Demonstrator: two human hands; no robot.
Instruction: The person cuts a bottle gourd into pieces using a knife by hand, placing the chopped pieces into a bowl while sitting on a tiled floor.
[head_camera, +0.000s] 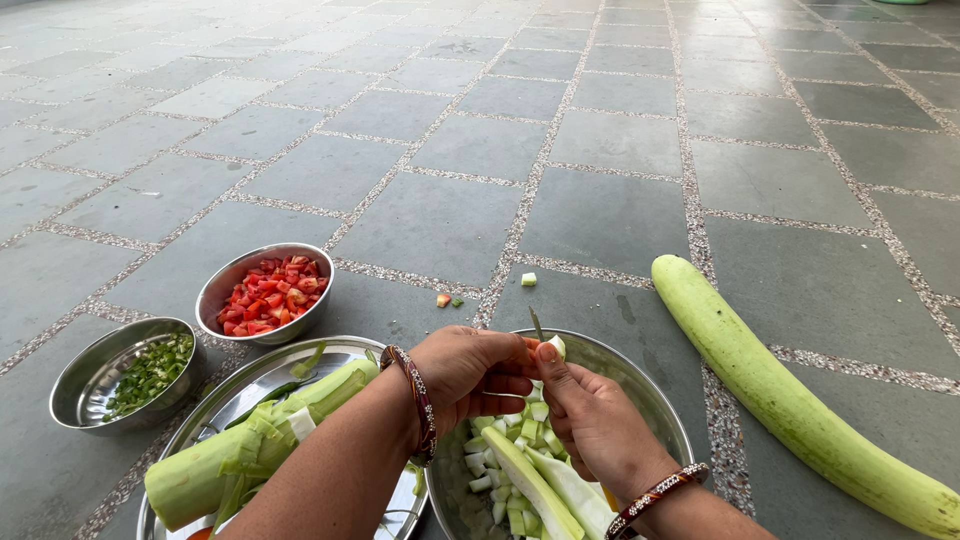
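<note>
- Two hands meet over the steel bowl (655, 400) at six o'clock: the left hand (465, 375) is curled shut around a knife (537, 324), the right hand (590, 415) pinches a pale gourd piece (556, 346) at its fingertips
- Blade and thumb sit touching close, so a slip on the wet flesh could nick skin
- Cut cubes could jump the rim; one already lies on the floor at twelve o'clock
- Gourd piece looks white-green, moist, small

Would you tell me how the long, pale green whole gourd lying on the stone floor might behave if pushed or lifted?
The long pale green whole gourd looks round-sided, so it would probably roll on the grey stone floor. Its thickness suggests it is stiff and fairly heavy. Its smooth skin may be slightly slippery.
</note>
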